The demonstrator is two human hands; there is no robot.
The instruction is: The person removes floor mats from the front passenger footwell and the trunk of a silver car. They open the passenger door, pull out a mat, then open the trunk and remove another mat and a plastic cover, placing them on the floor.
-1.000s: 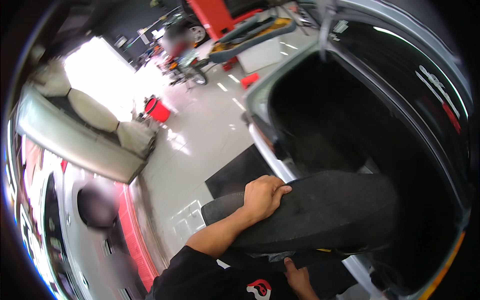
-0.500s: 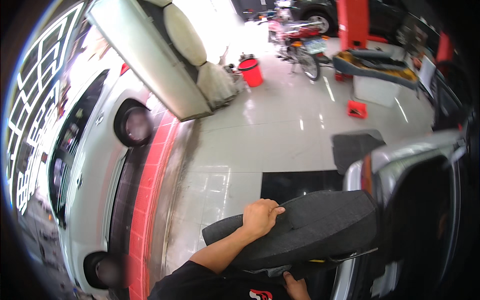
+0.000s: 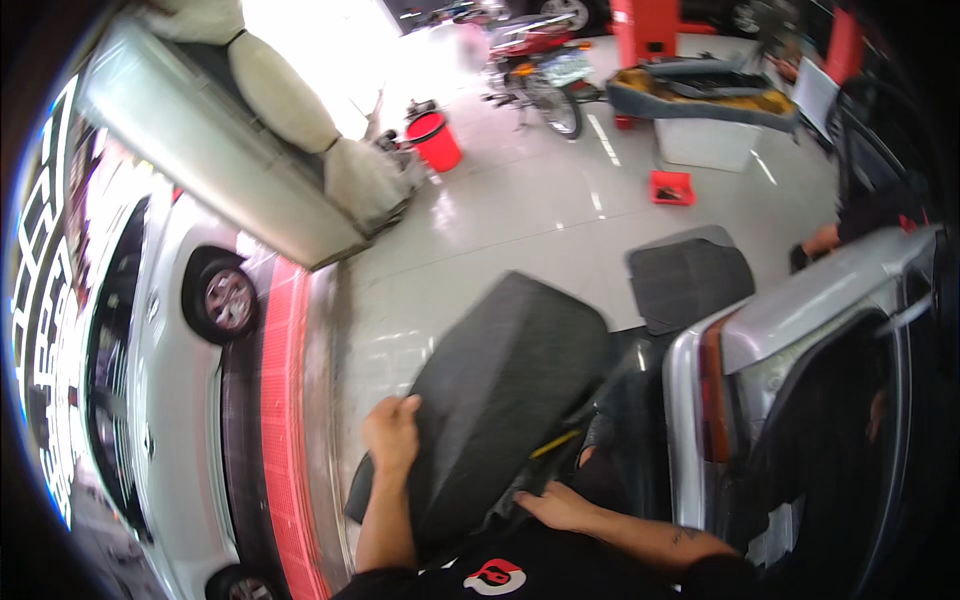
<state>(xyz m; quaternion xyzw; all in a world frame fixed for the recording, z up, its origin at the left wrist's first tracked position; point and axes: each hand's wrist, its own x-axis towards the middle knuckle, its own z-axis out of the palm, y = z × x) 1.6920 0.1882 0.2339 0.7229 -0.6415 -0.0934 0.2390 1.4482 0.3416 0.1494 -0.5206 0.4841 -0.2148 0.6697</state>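
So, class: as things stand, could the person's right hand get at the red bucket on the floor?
Probably not. The right hand rests under the dark seat cushion close to the body, while the red bucket stands far across the shiny floor, well beyond the cushion.

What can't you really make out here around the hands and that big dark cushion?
Head view only:
- Underside of the dark seat cushion: faces away from the camera.
- Left hand fingertips: curled over the cushion's edge.
- Right hand fingers: partly tucked under the cushion.
- Silver car interior: too dark.
- Motorcycle: small, blurred by glare.
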